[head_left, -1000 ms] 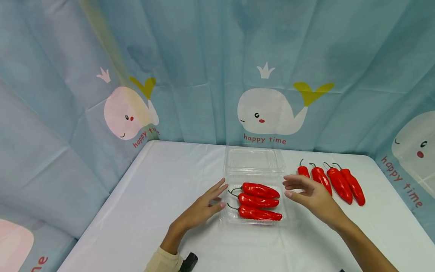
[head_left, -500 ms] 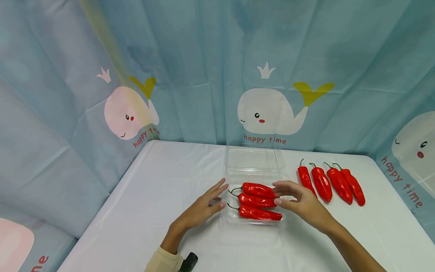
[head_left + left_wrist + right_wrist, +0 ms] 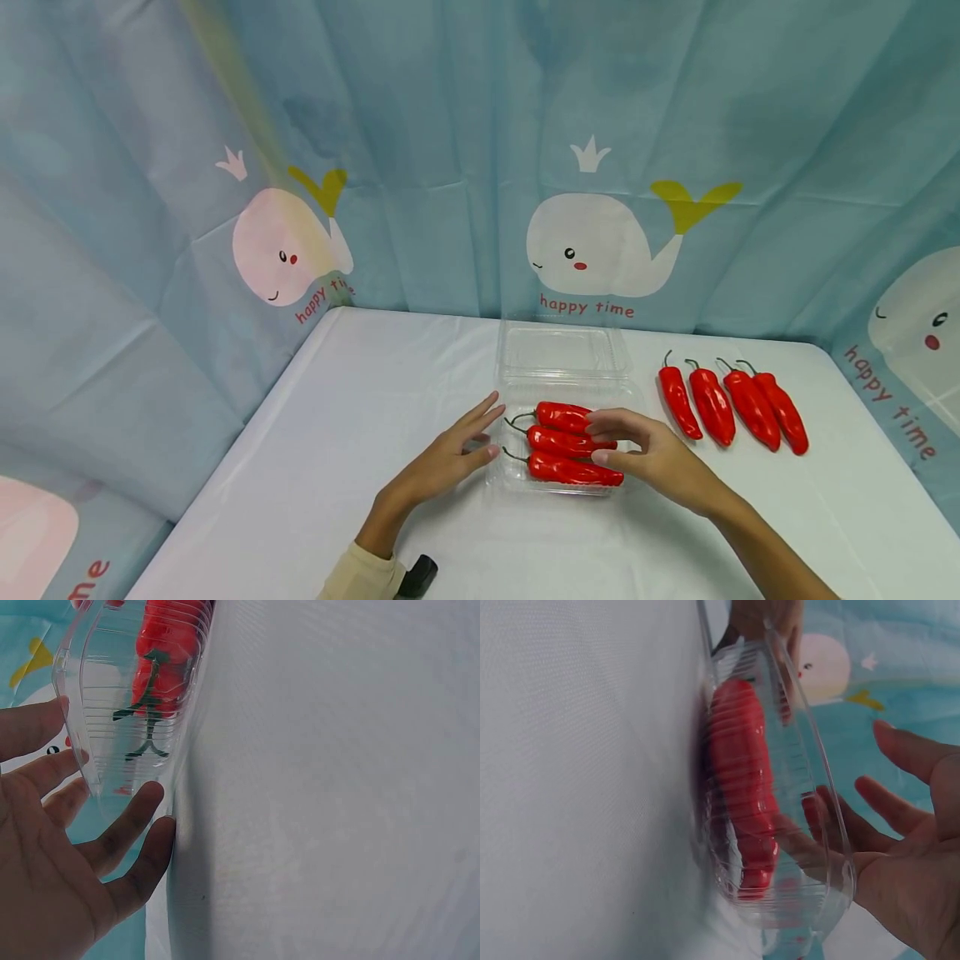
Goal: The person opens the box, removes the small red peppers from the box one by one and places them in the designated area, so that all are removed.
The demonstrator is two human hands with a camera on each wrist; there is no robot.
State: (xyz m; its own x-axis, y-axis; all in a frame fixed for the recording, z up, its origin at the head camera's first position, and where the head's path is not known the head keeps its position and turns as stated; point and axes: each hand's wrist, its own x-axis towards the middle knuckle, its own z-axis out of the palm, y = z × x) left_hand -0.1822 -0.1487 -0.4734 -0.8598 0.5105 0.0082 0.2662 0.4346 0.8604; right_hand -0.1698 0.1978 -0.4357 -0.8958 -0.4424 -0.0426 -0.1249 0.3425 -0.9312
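Note:
Three glossy red chili peppers, the front one (image 3: 573, 471), the middle one (image 3: 558, 442) and the back one (image 3: 557, 415), lie side by side in a clear plastic clamshell box (image 3: 558, 492), stems to the left. My left hand (image 3: 448, 458) is spread, its fingertips touching the box's left wall (image 3: 97, 742). Over the right end of the box my right hand (image 3: 660, 458) has its fingers and thumb apart. Its fingertips dip inside the rim, close over the back and middle peppers. In the right wrist view, the front pepper (image 3: 742, 772) partly hides those fingers.
The box's clear lid (image 3: 562, 354) lies folded back toward the curtain (image 3: 435, 208). Several more red peppers (image 3: 712, 408) lie in a row on the white tablecloth (image 3: 360, 400), right of the box. A black device (image 3: 417, 577) sits at the left sleeve (image 3: 363, 575).
My right hand has moved left, from beside the loose peppers to over the box's right end. The loose peppers it covered now show fully. My left hand stays at the box's left wall.

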